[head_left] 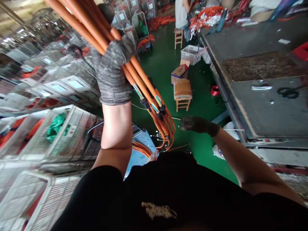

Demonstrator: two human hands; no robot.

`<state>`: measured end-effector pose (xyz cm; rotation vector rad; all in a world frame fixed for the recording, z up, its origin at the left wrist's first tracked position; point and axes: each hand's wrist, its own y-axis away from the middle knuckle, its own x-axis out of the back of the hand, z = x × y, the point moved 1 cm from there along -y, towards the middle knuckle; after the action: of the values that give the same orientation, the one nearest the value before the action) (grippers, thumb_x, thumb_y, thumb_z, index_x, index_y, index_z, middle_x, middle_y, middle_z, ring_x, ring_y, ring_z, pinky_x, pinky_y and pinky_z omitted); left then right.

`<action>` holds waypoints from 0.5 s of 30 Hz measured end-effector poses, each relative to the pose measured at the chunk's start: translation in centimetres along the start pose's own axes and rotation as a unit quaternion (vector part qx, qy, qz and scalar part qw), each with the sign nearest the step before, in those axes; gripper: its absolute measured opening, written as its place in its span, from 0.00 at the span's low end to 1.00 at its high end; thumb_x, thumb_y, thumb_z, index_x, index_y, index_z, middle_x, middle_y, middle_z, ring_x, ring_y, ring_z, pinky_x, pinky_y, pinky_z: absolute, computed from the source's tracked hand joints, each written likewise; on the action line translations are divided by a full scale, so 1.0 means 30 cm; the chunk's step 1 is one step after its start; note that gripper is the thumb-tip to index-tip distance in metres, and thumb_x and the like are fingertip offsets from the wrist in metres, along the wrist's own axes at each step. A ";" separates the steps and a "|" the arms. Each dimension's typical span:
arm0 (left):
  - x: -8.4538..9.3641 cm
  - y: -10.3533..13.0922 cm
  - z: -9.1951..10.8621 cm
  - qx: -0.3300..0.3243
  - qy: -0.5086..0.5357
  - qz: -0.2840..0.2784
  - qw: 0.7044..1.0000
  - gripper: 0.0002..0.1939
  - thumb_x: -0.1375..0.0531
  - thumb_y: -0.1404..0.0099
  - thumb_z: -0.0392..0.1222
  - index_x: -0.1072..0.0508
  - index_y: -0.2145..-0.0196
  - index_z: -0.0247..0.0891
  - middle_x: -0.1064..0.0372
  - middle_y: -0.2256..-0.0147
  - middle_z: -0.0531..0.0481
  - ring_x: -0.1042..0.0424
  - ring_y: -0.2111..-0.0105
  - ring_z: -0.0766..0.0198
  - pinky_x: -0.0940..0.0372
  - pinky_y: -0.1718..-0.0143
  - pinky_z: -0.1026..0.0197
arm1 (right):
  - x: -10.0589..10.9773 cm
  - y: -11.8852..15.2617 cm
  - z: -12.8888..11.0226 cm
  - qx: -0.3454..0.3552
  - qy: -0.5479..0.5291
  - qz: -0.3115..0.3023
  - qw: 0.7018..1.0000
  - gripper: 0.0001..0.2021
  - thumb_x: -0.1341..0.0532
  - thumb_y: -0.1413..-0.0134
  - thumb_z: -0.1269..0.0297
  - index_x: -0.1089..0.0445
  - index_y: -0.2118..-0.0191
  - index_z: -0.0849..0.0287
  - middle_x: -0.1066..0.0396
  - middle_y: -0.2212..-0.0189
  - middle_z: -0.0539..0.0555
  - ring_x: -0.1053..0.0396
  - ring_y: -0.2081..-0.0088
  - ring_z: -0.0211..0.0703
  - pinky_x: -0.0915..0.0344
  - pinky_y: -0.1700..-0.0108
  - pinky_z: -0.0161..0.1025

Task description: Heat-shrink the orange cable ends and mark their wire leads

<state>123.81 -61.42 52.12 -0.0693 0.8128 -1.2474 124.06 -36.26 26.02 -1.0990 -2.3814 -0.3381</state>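
Observation:
My left hand [113, 64], in a grey knit glove, is closed around a bundle of thick orange cables [141, 78]. Below the grip, thin coloured wires show at the cable ends beside black fittings [160, 110]. From there, thinner orange leads [171, 128] hang down in loops toward my body, with small pale tips near them. My right hand [194, 124], in a dark glove, is held out over the green floor to the right of the loops, apart from the bundle. Its fingers are dark and blurred, and a thin pale strand [176, 118] runs close to the fingertips.
White slatted crates [69, 131] are stacked along the left. A dark workbench [271, 112] with scissors [288, 92] stands at right. On the floor are a wooden stool [183, 91], cartons [180, 71] and a red roll [215, 90]. A blue cart [144, 141] holds coiled cable. Another person [182, 14] sits beyond.

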 end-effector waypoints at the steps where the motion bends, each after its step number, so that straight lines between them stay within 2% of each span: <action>1: 0.009 0.010 0.002 -0.006 -0.020 0.008 1.000 0.24 0.55 0.27 0.19 0.38 0.76 0.40 0.40 0.76 0.55 0.38 0.76 0.68 0.33 0.66 0.62 | -0.013 -0.001 -0.016 0.009 -0.028 0.003 1.000 0.24 0.31 0.47 0.38 0.22 0.61 0.56 0.19 0.62 0.60 0.22 0.62 0.52 0.25 0.58 0.48; 3: 0.023 0.031 0.010 0.009 -0.057 0.019 0.998 0.21 0.53 0.29 0.20 0.38 0.75 0.41 0.39 0.75 0.54 0.40 0.77 0.66 0.35 0.68 0.60 | -0.055 -0.008 -0.079 0.059 -0.086 0.023 0.994 0.29 0.35 0.42 0.34 0.23 0.51 0.56 0.20 0.58 0.59 0.22 0.59 0.50 0.25 0.56 0.47; 4: 0.027 0.040 0.016 0.022 -0.066 0.008 0.998 0.19 0.50 0.32 0.21 0.39 0.75 0.41 0.40 0.75 0.55 0.41 0.77 0.66 0.36 0.69 0.60 | -0.083 -0.012 -0.115 0.096 -0.106 0.046 0.989 0.32 0.34 0.44 0.32 0.25 0.49 0.57 0.20 0.56 0.60 0.23 0.58 0.50 0.24 0.55 0.47; 6: 0.032 0.054 0.034 0.024 -0.063 -0.046 0.997 0.13 0.44 0.41 0.26 0.40 0.75 0.42 0.46 0.76 0.56 0.47 0.77 0.67 0.38 0.73 0.62 | -0.139 -0.019 -0.169 0.143 -0.097 0.152 0.973 0.37 0.28 0.51 0.31 0.27 0.48 0.58 0.22 0.55 0.61 0.24 0.57 0.51 0.25 0.52 0.49; 8: 0.037 0.063 0.051 -0.010 -0.052 -0.124 0.991 0.12 0.38 0.51 0.33 0.39 0.74 0.43 0.53 0.76 0.57 0.54 0.78 0.68 0.43 0.77 0.65 | -0.189 -0.029 -0.185 0.131 -0.075 0.254 0.955 0.39 0.26 0.54 0.31 0.29 0.48 0.58 0.24 0.58 0.60 0.26 0.59 0.50 0.25 0.54 0.49; 9: 0.043 0.067 0.055 -0.034 -0.042 -0.149 0.987 0.14 0.36 0.56 0.35 0.37 0.73 0.44 0.56 0.77 0.58 0.57 0.79 0.69 0.46 0.79 0.66 | -0.210 -0.036 -0.181 0.121 -0.073 0.281 0.949 0.39 0.26 0.54 0.32 0.29 0.46 0.58 0.25 0.58 0.60 0.26 0.59 0.51 0.24 0.55 0.50; 11: 0.065 0.077 0.047 -0.040 -0.026 -0.174 0.984 0.20 0.32 0.61 0.37 0.33 0.68 0.47 0.60 0.78 0.60 0.61 0.80 0.71 0.50 0.81 0.67 | -0.249 -0.050 -0.166 0.135 -0.084 0.266 0.951 0.42 0.28 0.49 0.32 0.31 0.40 0.59 0.24 0.51 0.65 0.24 0.52 0.56 0.23 0.50 0.53; 13: 0.104 0.100 0.025 -0.031 -0.008 -0.164 0.986 0.25 0.28 0.60 0.42 0.30 0.63 0.50 0.62 0.78 0.62 0.63 0.81 0.71 0.53 0.83 0.66 | -0.293 -0.053 -0.159 0.189 -0.104 0.175 0.961 0.47 0.30 0.46 0.32 0.36 0.30 0.58 0.28 0.38 0.70 0.26 0.40 0.63 0.26 0.40 0.59; 15: 0.157 0.143 0.001 0.001 -0.041 -0.132 0.990 0.25 0.26 0.55 0.50 0.28 0.60 0.49 0.58 0.79 0.62 0.60 0.82 0.72 0.52 0.84 0.66 | -0.351 -0.035 -0.159 0.220 -0.128 0.073 0.964 0.55 0.30 0.46 0.32 0.48 0.22 0.55 0.36 0.29 0.70 0.31 0.32 0.67 0.29 0.35 0.62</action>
<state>127.71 -63.94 47.76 -0.2317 0.7484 -1.4844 130.65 -45.68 24.47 -1.1445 -2.4045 0.3912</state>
